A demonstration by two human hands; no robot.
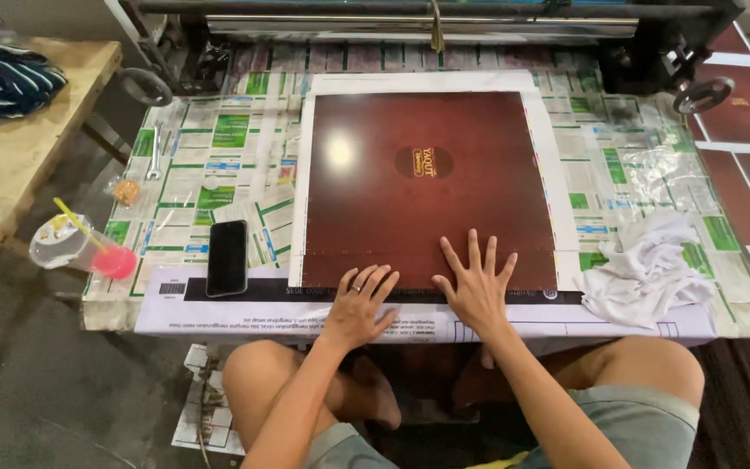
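hands flat, left hand (pixel 359 304) and right hand (pixel 476 288) spread open on maroon sheet (pixel 418 187) near edge, neither grip closed

A large printed sheet (pixel 427 174) lay at centre frame on the counter (pixel 219 130). Both hands (pixel 359 304) (pixel 476 287) rested flat on its lower edge. A phone (pixel 227 257) lay to its left, a cup (pixel 75 246) at the counter's far-left edge, and a rag (pixel 644 265) lay to the sheet's right.

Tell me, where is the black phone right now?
The black phone lies flat on the paper-covered table, on the left, between the plastic cup and the dark red sheet, just left of the left hand.
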